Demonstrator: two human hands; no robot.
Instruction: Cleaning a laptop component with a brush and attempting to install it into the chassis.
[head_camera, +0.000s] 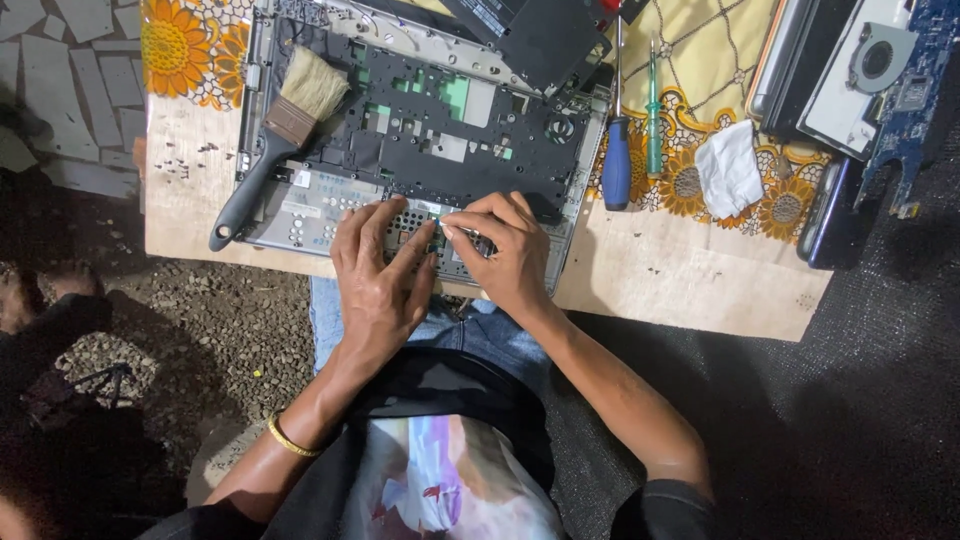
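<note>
An opened laptop chassis (420, 130) lies on a wooden board (680, 280), its black inner frame and silver lower panel exposed. My left hand (378, 268) rests flat on the silver panel, its index finger stretched toward a small part near the middle. My right hand (505, 248) pinches a thin metal tool (468, 234), tweezers by the look of it, with the tip touching the same spot on the panel. Both hands meet at the chassis front edge.
A paintbrush with a black handle (275, 140) lies across the chassis's left side. A blue-handled screwdriver (616, 160), a green one (654, 120) and a crumpled white tissue (730, 168) lie on the flowered cloth at right. A circuit board with a fan (880, 60) sits at far right. Small screws (180, 165) are scattered at left.
</note>
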